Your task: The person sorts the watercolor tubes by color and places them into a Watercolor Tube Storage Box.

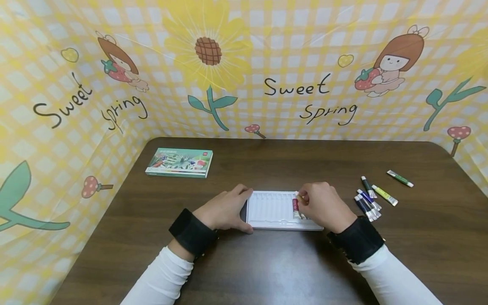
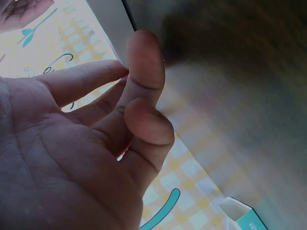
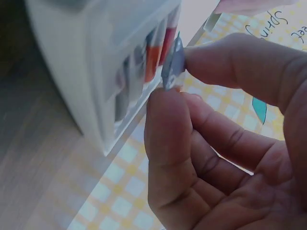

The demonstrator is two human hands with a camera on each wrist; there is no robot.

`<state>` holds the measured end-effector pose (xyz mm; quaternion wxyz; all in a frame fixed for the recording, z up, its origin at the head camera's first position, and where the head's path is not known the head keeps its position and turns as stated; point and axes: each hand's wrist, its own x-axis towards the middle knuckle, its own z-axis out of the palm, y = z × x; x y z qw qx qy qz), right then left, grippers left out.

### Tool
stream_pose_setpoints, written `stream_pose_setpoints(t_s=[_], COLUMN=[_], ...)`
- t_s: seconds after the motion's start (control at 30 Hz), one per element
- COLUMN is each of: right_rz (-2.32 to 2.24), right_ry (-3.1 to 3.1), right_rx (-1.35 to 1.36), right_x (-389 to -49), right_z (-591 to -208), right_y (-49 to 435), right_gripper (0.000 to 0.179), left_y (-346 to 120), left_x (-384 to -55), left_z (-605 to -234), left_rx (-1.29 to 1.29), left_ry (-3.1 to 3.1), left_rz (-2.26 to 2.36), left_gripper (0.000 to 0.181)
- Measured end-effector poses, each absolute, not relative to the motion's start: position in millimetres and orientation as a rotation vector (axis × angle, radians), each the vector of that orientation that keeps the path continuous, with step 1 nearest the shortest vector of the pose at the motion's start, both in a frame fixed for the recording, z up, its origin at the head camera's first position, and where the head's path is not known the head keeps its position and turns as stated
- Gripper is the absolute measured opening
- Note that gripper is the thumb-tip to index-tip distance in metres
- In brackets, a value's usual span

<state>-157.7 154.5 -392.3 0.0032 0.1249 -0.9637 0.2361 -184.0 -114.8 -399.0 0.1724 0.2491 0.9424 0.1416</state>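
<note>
A white plastic tray (image 1: pixel 268 207) with ridged slots lies at the middle of the table. My left hand (image 1: pixel 226 209) holds its left end, thumb at the near corner and fingers at the far corner. Over the tray's right part, my right hand (image 1: pixel 324 205) pinches a small paint tube (image 3: pixel 173 67) between thumb and forefinger, its silvery crimped end showing. A red paint tube (image 1: pixel 295 205) lies in a slot beside those fingertips. In the right wrist view, an orange tube (image 3: pixel 152 62) and several others sit in the tray; the hand hides part of this row from above.
To the right lie several loose tubes: a green one (image 1: pixel 400 178), a yellow-green one (image 1: pixel 385 195), a dark green one (image 1: pixel 368 187) and a cluster of blue and dark ones (image 1: pixel 368 206). A teal illustrated box (image 1: pixel 181 163) lies at the back left. Patterned cloth (image 1: pixel 244 63) hangs behind the table.
</note>
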Motion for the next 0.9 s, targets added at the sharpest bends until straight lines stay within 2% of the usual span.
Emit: stream_pose_setpoints(t_s=[0.17, 0.67, 0.9], right_rz=[0.721, 0.706, 0.737], right_ry=[-3.002, -2.93, -2.991], right_rx=[0.41, 0.421, 0.377], right_x=[-157, -155, -154], right_z=[-395, -402, -403], right_y=[147, 135, 133], right_gripper=[0.003, 0.014, 0.008], left_y=[-115, -114, -114], left_x=[-184, -185, -184], left_z=[-399, -399, -400], left_rx=[0.708, 0.715, 0.701], left_ry=[2.673, 2.673, 2.67], left_rz=[0.402, 0.4, 0.394], left_gripper=[0.105, 0.106, 0.105])
